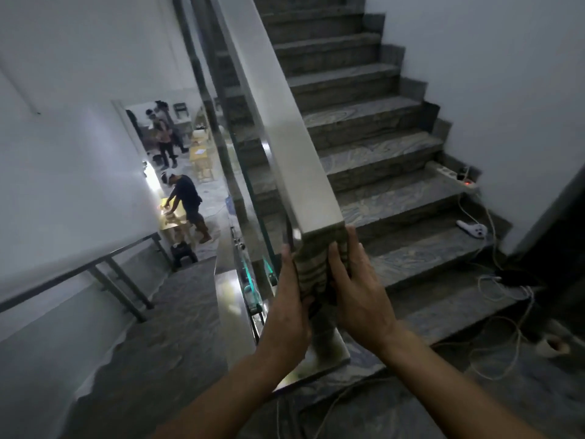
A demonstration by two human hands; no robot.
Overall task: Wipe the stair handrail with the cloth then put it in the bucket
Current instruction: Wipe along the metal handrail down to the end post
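Striped brown-and-beige cloth [311,267], folded into a pad, is pressed flat against the vertical end face of the pale, flat-topped, square-section stair handrail [278,122], just beneath its lower end cap. Left hand [289,299] lies along the cloth's left edge and right hand [356,286] along its right edge; each grip is narrow, fingers extended and closed onto the fabric, so that both hands hold the cloth to the rail end between them. Handrail runs upward and away over a glass balustrade panel [240,172], beside grey marbled stone stairs [373,147]. Wiping appears to be under way at the lowest part of the rail; whether the long sloping top has been wiped cannot be told. No bucket is visible, so the final step, placing the cloth in it, is judged not yet done. White cables [493,331] trail over the lower steps at the right.
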